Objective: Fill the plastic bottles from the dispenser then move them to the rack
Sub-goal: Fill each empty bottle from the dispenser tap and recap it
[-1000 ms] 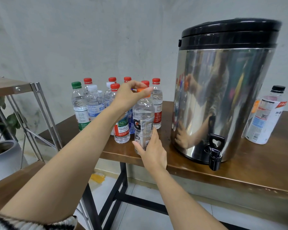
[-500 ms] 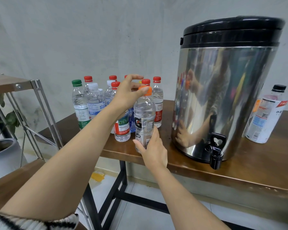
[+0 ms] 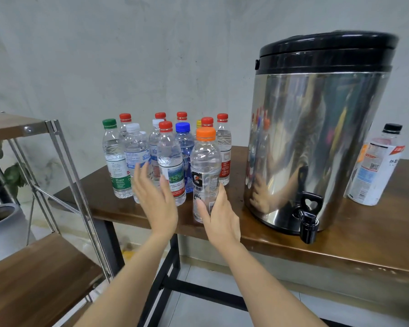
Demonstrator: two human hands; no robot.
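Standing upright at centre frame on the wooden bench (image 3: 354,234), an orange-capped bottle (image 3: 206,171) is held low on its body by a person's right hand (image 3: 219,215), the grip curled round it. The left hand (image 3: 156,197), just left of it, is flat-fingered and holds nothing, in front of a cluster of capped bottles (image 3: 137,152). The steel dispenser (image 3: 316,138) fills the right of the frame; the rack (image 3: 33,267) stands at lower left.

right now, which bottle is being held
The orange-capped bottle, frontmost of all: the right hand grips its lower half. No other cap is orange.
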